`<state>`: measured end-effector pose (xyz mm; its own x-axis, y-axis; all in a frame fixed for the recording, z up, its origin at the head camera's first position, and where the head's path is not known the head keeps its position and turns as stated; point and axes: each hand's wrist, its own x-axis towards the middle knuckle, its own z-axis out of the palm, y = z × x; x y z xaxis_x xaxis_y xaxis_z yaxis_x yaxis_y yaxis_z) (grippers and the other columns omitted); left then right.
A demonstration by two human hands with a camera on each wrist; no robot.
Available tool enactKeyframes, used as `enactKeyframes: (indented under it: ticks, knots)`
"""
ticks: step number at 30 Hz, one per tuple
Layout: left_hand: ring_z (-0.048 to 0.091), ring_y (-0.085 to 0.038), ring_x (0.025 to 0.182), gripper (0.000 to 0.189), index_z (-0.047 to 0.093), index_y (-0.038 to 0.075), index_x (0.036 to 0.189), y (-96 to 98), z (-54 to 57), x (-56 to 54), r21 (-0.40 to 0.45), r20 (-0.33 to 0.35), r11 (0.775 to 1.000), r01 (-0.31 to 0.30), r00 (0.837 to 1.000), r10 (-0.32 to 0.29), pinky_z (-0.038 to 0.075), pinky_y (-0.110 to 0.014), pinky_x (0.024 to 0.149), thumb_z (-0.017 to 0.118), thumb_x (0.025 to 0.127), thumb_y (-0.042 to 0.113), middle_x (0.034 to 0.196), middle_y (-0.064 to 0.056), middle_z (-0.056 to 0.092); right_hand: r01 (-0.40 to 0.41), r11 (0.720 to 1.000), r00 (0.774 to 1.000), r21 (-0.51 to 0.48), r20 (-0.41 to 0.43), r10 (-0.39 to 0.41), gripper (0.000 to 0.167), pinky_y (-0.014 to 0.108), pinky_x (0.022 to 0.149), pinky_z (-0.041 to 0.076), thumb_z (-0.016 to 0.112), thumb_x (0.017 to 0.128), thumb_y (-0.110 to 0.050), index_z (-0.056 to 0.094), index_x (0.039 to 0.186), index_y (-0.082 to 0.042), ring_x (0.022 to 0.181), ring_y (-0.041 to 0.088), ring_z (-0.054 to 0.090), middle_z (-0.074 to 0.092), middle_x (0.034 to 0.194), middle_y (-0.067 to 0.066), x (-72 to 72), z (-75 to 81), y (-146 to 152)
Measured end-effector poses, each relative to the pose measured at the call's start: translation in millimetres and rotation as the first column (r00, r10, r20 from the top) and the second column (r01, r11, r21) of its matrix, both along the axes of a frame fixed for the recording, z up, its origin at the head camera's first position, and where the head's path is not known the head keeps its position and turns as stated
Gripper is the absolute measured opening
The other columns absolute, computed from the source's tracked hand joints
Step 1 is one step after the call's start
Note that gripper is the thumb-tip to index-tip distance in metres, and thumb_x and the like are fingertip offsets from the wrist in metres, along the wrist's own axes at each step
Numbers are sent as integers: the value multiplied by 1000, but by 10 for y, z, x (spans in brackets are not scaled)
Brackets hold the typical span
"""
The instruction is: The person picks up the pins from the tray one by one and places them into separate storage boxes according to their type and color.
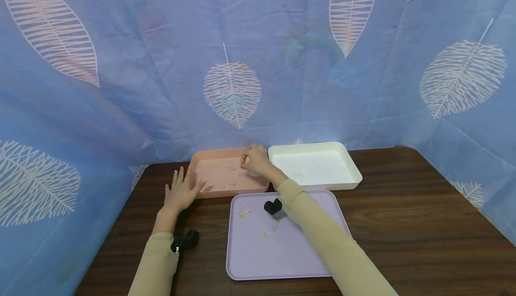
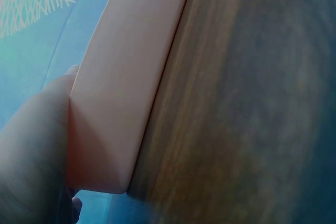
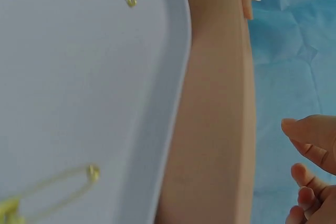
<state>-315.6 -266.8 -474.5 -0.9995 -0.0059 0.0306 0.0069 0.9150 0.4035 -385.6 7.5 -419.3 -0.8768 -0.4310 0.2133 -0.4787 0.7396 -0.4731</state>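
Observation:
Silver safety pins [image 1: 230,186] lie in the pink tray [image 1: 213,193] at the back. My right hand [image 1: 259,160] is over the right part of this tray, thumb and forefinger tips together, the other fingers curled. Nothing shows between its fingertips [image 3: 292,124] in the right wrist view. One silver pin [image 1: 243,174] lies just below them. At the tray's left end, my left hand [image 1: 181,192] has its fingers spread, with the thumb across the rim. Gold safety pins [image 1: 244,213] lie on the lavender tray [image 1: 251,267] in front, partly covered by my right forearm.
A white tray [image 1: 342,185] stands at the back right, beside the pink one. The dark wooden table [image 1: 415,224] extends to both sides of the trays. Behind it hangs a blue cloth [image 1: 290,90] with white leaf prints.

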Motion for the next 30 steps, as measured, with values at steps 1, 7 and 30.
enactKeyframes:
  ticks: [1,7,30]
  knots:
    - [-4,-45,150,96,4,10,158,-2,1,1,0,0,1000,1,1000,-1,2,-77,108,33,92,74,163,-24,-2,-1,1000,1000,-4,-3,1,13,53,110,30,73,86,-20,67,76,-14,126,36,45,60,124,17,11,17,27]
    - [-5,-44,150,96,3,11,158,-14,5,-1,4,2,1000,1,1000,-1,2,-76,109,33,92,74,163,-23,-2,5,999,1000,-33,-3,-5,15,53,104,38,72,87,-22,64,76,-15,123,38,43,55,128,17,75,91,210]
    - [-5,-43,151,95,3,12,158,-43,-10,-17,25,-11,1000,15,1000,-15,2,-77,108,31,92,74,163,-22,-2,-27,996,990,-84,-137,15,10,66,108,26,73,86,-12,64,80,-11,118,45,45,54,118,24,381,277,1047]
